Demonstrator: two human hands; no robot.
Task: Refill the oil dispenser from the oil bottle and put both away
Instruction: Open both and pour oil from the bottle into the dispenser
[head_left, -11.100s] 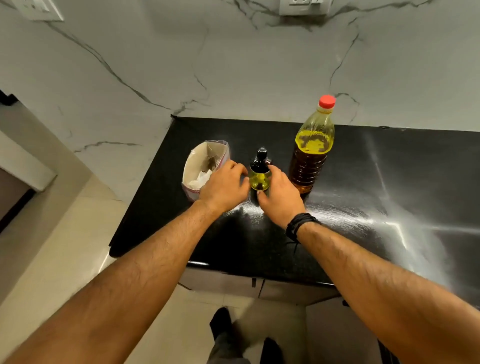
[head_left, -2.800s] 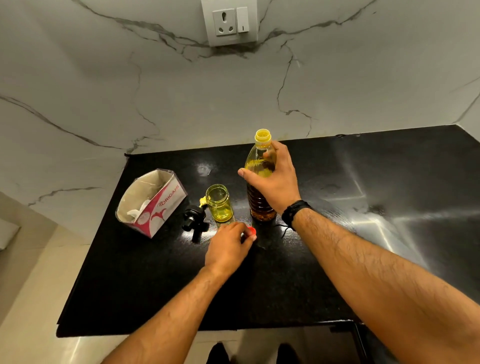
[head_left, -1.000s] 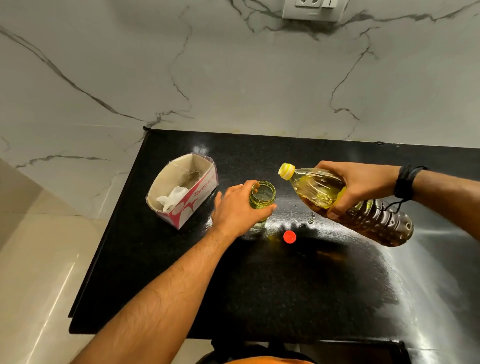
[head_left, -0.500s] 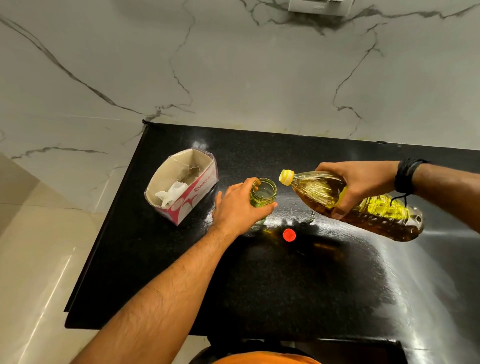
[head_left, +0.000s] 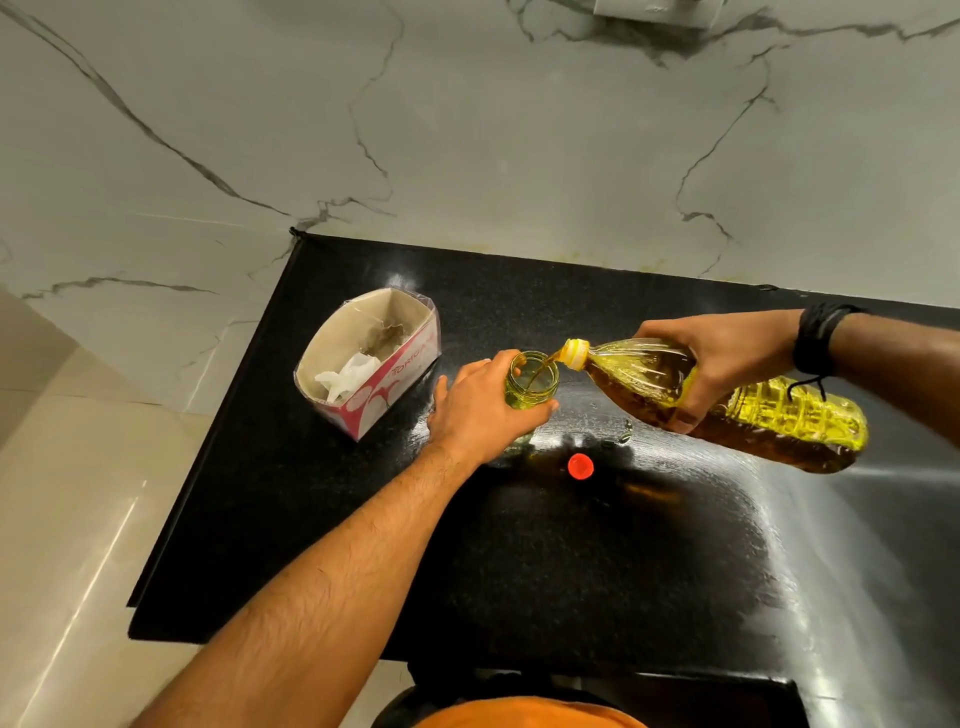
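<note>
On a black stone countertop (head_left: 545, 571) set against a veined marble wall (head_left: 467, 130), a person's left hand (head_left: 480, 410) wraps its fingers around a small glass oil dispenser (head_left: 531, 387) standing open-mouthed nearer the counter's back edge than its front. The right hand (head_left: 719, 358), fingers closed around a clear plastic oil bottle (head_left: 753, 405), holds it tipped nearly level above the counter, its yellow neck at the dispenser's rim, amber oil streaming in. A red cap (head_left: 580, 465) lies just in front of the dispenser. An open pink-and-white tissue box (head_left: 371, 366) sits near the counter's left edge; the front and right stretches lie bare and glossy.
</note>
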